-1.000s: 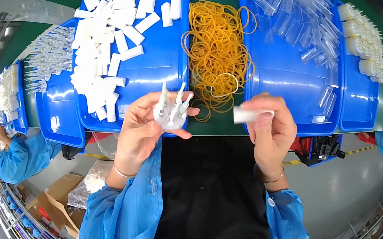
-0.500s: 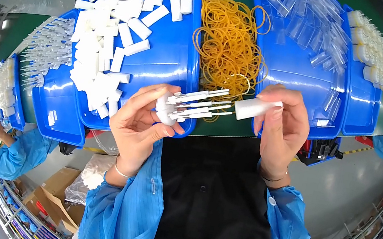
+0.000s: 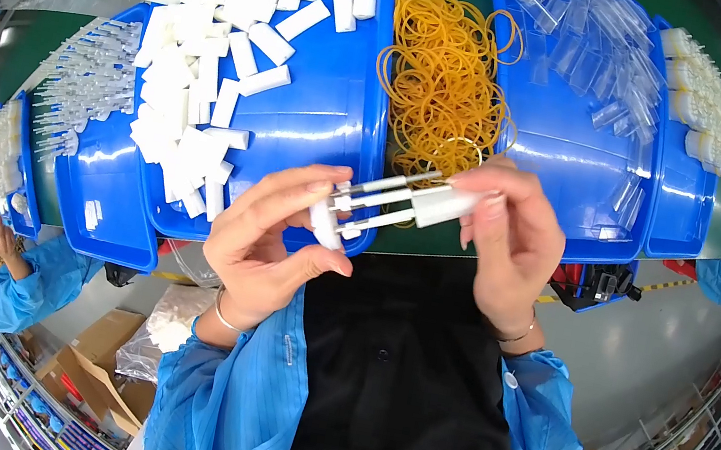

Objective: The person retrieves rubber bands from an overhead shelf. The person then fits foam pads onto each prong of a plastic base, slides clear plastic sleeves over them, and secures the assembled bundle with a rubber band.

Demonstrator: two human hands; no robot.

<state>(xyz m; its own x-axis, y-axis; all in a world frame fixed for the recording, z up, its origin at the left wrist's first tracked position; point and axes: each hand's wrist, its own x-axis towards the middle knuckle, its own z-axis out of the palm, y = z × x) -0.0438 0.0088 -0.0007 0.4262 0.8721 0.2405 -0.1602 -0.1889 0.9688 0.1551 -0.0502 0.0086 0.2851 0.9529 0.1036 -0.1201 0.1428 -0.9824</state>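
My left hand (image 3: 256, 236) is closed round the white round base of a part with several thin rods (image 3: 382, 198) that point to the right. In my right hand (image 3: 517, 246), a white foam-like block (image 3: 442, 206) is pinched between thumb and fingers. The block's left end meets some of the rods; one upper rod runs past it on the outside. Whether the rods enter the block or lie against it, I cannot tell. Behind the hands lies a heap of yellow rubber bands (image 3: 448, 87).
A blue tray (image 3: 322, 114) at left holds many white blocks (image 3: 203, 56). Clear plastic sleeves (image 3: 590, 49) lie in the right blue tray (image 3: 540, 179). Rodded white parts stand left (image 3: 90, 75) and right (image 3: 701, 101). Another person (image 3: 25, 293) works at far left.
My right hand has moved left with the white block, from just off the rod tips to over part of their length. The left hand has shifted slightly right.
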